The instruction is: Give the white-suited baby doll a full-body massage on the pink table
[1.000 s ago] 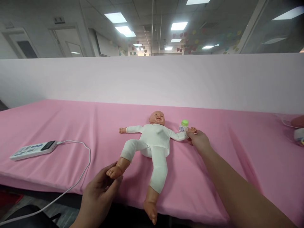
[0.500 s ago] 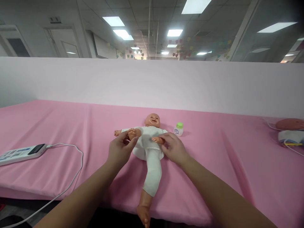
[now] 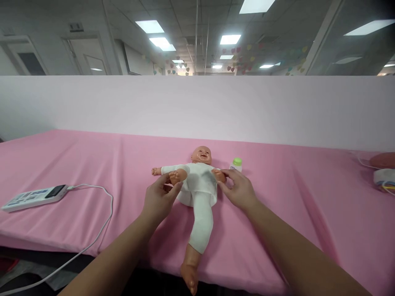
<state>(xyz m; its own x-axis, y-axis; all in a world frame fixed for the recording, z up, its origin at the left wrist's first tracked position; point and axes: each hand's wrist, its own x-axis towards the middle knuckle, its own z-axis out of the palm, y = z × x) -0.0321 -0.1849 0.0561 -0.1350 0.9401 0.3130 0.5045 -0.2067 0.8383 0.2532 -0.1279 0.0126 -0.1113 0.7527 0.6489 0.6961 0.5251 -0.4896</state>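
Head view: with the doll's belly as the clock's centre, the doll lies face up on a pink sheet, head at 12 o'clock. The left hand, at 8 o'clock, holds the raised foot between thumb and fingers, its sole turned toward the camera. The right hand, at 3 o'clock, pinches the doll's small hand in a narrow grip.

As for progress, the work looks partway: one leg is folded up over the body and the opposite arm drawn in, both under the person's control. The straight leg points to 6 o'clock, its foot reaching the near edge, and the free arm stretches toward 10; neither is held.

A green-capped bottle stands at 2 o'clock, partly hidden by the right hand; whether they touch cannot be told. It seems the likeliest thing to be knocked. A white power strip lies near 9 o'clock, its cable curving down past 8, outside the left forearm. At 3 o'clock, far off, sits a brown-and-white bundle. Beyond 12 rises a white partition.
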